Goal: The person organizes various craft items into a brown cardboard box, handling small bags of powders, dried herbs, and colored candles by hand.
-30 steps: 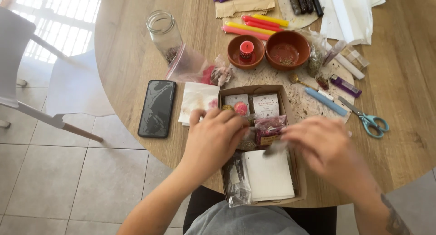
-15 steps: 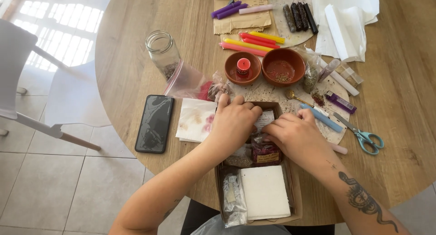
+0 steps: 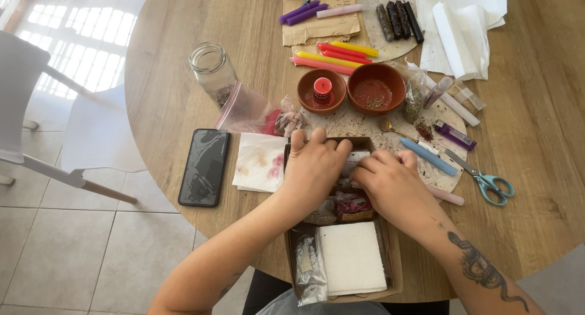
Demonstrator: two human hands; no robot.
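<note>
A: Hands, two: left hand [image 3: 314, 169] and right hand [image 3: 390, 184] curl inside one cardboard box [image 3: 396, 272], seemingly pinching packets [image 3: 347, 202].

B: Two clay bowls [image 3: 376, 88], one phone [image 3: 204, 167]; round wooden desk [image 3: 536, 187], tiled floor [image 3: 67, 248].

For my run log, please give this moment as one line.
left hand | right hand | both inside brown cardboard box | touching small packets

Both forearms reach forward from the bottom edge and converge. The left hand [image 3: 314, 169] lies palm down, fingers curled; the right hand [image 3: 390, 184] beside it, fingers bent inward, tattooed forearm bare.
</note>
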